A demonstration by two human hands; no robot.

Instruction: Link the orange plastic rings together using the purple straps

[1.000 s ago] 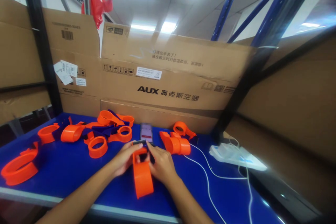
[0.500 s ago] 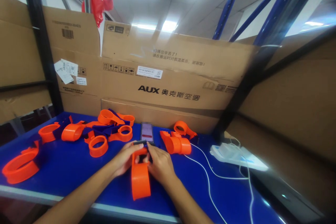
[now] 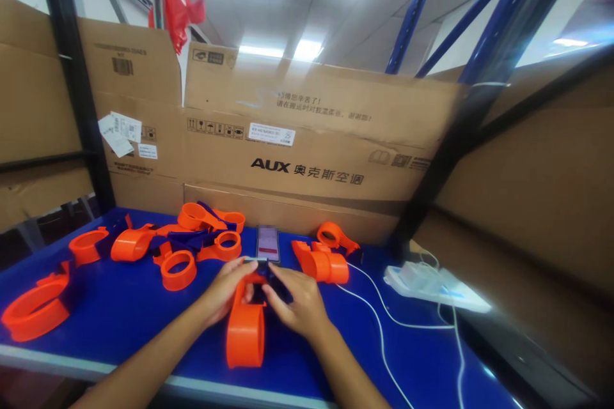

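An orange tape dispenser [image 3: 245, 335] with a round ring hangs tilted in front of me, over the near part of the blue table. My left hand [image 3: 224, 291] is closed around its upper end, the thumb on top by a dark strip. On its right side, my right hand [image 3: 303, 301] has the index finger at a dark blue part [image 3: 263, 267] at the dispenser's top, its thumb lower down by the ring. The other right fingers are partly hidden, as is the dark piece between thumb and index finger.
Several orange dispensers [image 3: 178, 268] with dark blue parts lie left; more orange pieces [image 3: 330, 266] lie right of centre. A phone [image 3: 267, 244] rests behind my hands. White cables [image 3: 378, 313] run from a power strip [image 3: 434, 287] at right. Cardboard [image 3: 307, 153] walls the back.
The dispenser's ring has swung slightly left and turned to show more of its broad side. My right thumb has moved away from the index finger. My left hand keeps its hold.
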